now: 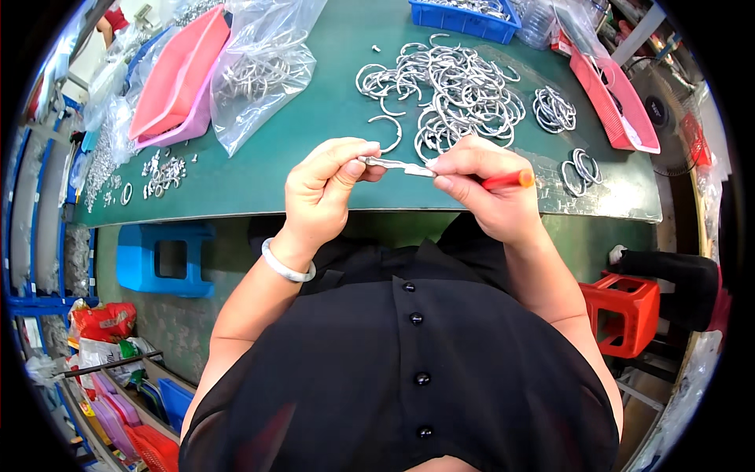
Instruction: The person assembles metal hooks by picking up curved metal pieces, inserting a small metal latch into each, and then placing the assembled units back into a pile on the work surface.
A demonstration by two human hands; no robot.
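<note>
In front of my chest, at the table's near edge, my left hand (326,185) is closed, pinching a slim silver metal piece (385,164) between thumb and fingertips. It looks like a bangle seen edge-on, though its full shape does not show. My right hand (495,197) is closed round a red-handled tool (507,180), whose working end is hidden by the fingers. Its thumb and forefinger meet the right end of the silver piece. Just beyond my hands lie an open silver bangle (396,134) and a large heap of silver bangles (464,90).
Smaller bangle piles (554,110) lie to the right, near a pink basket (613,102). Leftward are small metal parts (165,177), a clear bag of bangles (263,75) and stacked pink bins (181,79). A blue basket (464,20) stands at the back; stools (138,263) flank the table below.
</note>
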